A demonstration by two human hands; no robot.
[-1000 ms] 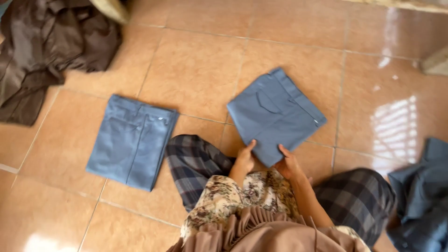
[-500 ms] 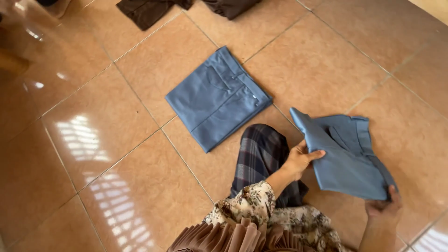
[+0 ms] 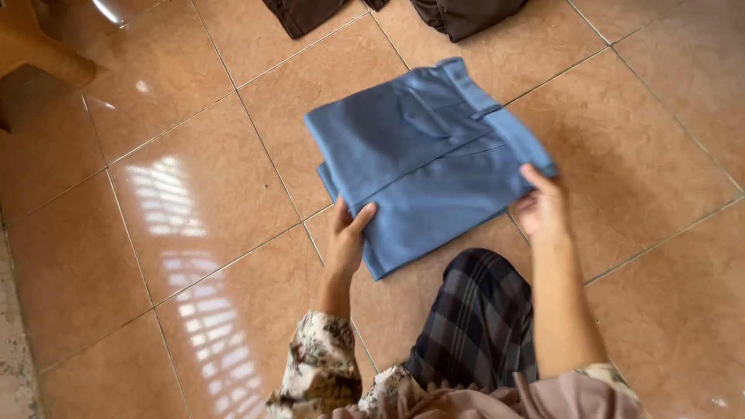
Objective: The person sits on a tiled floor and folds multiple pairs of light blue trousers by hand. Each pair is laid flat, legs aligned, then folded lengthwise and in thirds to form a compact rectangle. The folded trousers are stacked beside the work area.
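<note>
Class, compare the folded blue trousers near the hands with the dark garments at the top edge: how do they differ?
The blue trousers are neatly folded and stacked; the dark garments lie loose. The blue trousers show whole, the dark garments are cut off by the frame. The left hand and right hand touch only the blue ones. Both lie on the tiled floor.

Single head camera, looking steeply down, close over tiled floor point(image 3: 194, 209).

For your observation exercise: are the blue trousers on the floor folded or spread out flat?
Folded. The blue trousers form a compact layered rectangle, stacked edges showing by the left hand; the right hand holds the other side.
</note>
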